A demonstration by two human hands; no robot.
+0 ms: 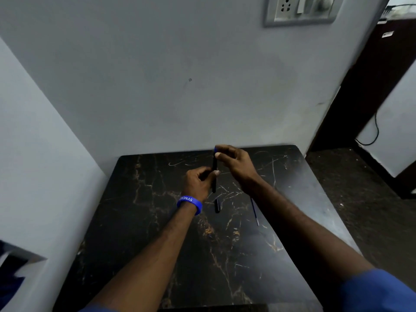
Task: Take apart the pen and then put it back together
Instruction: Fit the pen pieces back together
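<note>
I hold a dark pen barrel (214, 176) upright above the black marble table (157, 233). My left hand (198, 181) grips the barrel around its middle. My right hand (234, 162) pinches the barrel's top end, where a small blue piece (215, 150) shows. A short black pen part (217, 206), perhaps the cap, lies on the table just below the barrel. The thin blue refill (254, 211) lies on the table to the right, partly beside my right forearm.
The table stands in a corner, with walls close behind and to the left. A switch plate (299, 10) is high on the back wall. A dark door frame (360, 97) and speckled floor lie to the right. A blue wristband (190, 202) circles my left wrist.
</note>
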